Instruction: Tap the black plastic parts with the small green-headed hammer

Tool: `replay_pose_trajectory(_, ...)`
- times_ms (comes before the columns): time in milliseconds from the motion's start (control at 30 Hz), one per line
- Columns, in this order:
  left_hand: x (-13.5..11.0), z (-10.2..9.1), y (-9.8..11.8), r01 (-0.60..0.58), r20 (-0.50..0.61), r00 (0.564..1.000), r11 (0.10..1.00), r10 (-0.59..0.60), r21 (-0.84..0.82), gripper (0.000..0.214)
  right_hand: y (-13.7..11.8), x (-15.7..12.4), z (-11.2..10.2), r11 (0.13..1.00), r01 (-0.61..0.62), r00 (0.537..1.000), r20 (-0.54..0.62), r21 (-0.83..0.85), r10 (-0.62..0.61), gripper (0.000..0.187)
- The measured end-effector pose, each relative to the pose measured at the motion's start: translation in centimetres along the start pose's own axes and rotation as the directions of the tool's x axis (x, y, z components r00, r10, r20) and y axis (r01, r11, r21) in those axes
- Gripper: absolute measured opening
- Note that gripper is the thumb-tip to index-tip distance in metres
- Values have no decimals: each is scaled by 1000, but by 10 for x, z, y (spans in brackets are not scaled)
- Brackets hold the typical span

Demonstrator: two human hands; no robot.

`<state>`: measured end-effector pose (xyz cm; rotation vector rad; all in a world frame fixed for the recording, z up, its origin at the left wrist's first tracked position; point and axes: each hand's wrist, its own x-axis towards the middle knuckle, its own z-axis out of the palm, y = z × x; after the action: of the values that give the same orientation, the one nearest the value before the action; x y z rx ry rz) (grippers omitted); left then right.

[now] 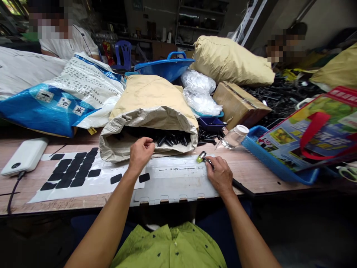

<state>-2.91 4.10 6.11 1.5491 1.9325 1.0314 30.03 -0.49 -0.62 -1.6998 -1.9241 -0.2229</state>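
My left hand [141, 152] is closed at the mouth of a tan paper sack [152, 111], its fingertips pinched among the black plastic parts [170, 139] spilling from it; what it pinches is hidden. My right hand [220, 173] rests on a white sheet [173, 178] and grips a small tool with a yellow-green and metal tip [201, 157]. A white backing sheet with several black rounded pads [74, 169] lies to the left of my hands.
A white power bank [25, 155] with a cable sits at far left. A blue-and-white printed sack [64, 100], a clear jar [234, 136], a blue tray holding a colourful bag [306, 134], a cardboard box [240, 104] and more sacks crowd the bench. Two other people sit behind.
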Motion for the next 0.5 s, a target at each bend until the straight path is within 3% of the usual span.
replay_pose_trajectory(100,39,5,-10,167,-106,984,949,-143,267,36,0,0,-1,1000,-5,1000,8,6,5,25)
replay_pose_trajectory(200,57,8,-15,289,-45,953,862,-298,417,44,0,0,-1,1000,-6,1000,10,6,6,24)
replay_pose_trajectory(300,62,5,-15,316,6,932,819,-363,479,36,-1,1,-2,1000,-13,1000,13,8,13,23)
replay_pose_trajectory(400,58,-6,-14,300,-1,942,840,-336,452,29,-2,1,-3,1000,-23,1000,21,6,23,23)
replay_pose_trajectory(500,34,-13,-9,169,-77,985,926,-152,339,25,-2,1,-3,1000,-24,999,25,5,24,23)
